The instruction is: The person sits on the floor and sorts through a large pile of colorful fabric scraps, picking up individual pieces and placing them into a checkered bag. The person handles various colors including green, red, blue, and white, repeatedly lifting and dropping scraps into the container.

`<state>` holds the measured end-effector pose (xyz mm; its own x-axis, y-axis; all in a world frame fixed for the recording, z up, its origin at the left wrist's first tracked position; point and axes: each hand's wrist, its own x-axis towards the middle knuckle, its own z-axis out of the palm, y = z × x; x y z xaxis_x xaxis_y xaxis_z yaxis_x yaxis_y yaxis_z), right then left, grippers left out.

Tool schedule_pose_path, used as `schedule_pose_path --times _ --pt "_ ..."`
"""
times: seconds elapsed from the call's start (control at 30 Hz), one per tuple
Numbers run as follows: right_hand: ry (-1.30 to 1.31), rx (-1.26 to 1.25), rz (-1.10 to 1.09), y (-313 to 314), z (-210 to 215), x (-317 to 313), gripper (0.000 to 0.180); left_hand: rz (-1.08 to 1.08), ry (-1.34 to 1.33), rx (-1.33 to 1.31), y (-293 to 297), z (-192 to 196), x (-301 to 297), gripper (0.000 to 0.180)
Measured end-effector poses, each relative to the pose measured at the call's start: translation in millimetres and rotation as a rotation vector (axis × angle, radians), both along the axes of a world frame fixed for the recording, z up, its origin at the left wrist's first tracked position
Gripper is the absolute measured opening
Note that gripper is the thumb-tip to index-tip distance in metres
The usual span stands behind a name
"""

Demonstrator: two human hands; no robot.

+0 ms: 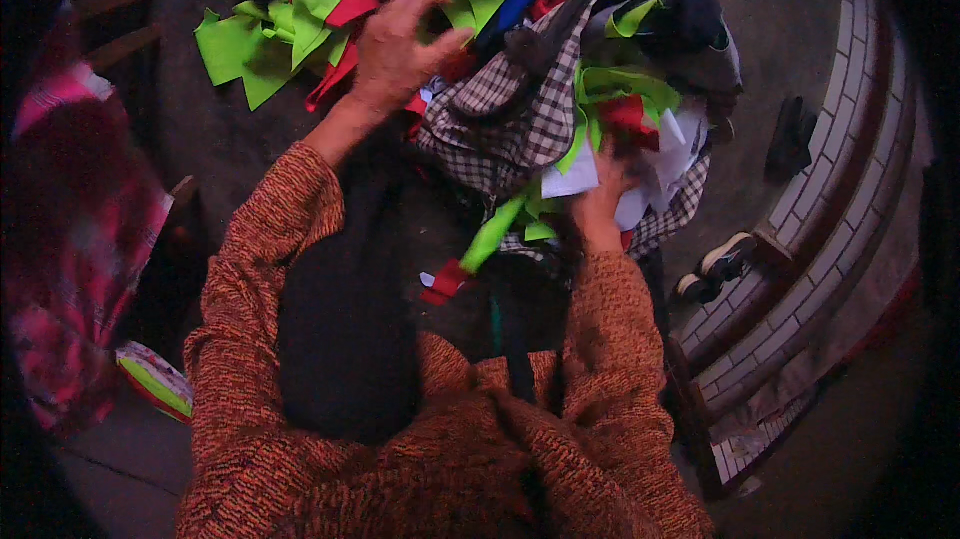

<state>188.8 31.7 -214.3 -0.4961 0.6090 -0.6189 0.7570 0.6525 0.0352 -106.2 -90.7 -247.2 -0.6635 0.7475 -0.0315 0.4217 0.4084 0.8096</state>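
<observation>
My left hand (400,51) is raised over the pile, thumb and fingers spread in a curve with nothing visible between them. Beneath and beside it lie bright green fabric scraps (268,51) and red ones (355,5). A black-and-white checked cloth (500,114), bunched up like a bag, sits between my hands. My right hand (606,182) reaches in among white scraps (572,175), green scraps (630,87) and a red scrap (630,119) at its right side. Its fingers are hidden and blurred, so their grip does not show. A green strip (494,235) hangs near that wrist.
Dark cloth pieces (680,14) heap up at the far right of the pile. To the right curves a step edged with white tiles (825,129), with a pair of shoes (715,269) on it. Pink patterned cloth (90,229) hangs at the left.
</observation>
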Motion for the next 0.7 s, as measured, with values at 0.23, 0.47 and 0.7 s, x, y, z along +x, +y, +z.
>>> schedule_pose_path --times 0.23,0.47,0.7 --pt "-0.173 0.169 0.126 5.2 -30.0 -32.1 0.080 -0.194 -0.037 -0.021 40.1 51.7 47.0 0.067" --pt "0.389 0.182 0.002 -6.9 -44.6 -47.1 0.074 -0.183 -0.180 -0.039 24.2 42.7 40.0 0.057" --pt "-0.052 -0.537 0.310 56.4 90.1 -112.2 0.044 0.108 -0.103 -0.052 -21.7 -8.0 -4.3 0.025"
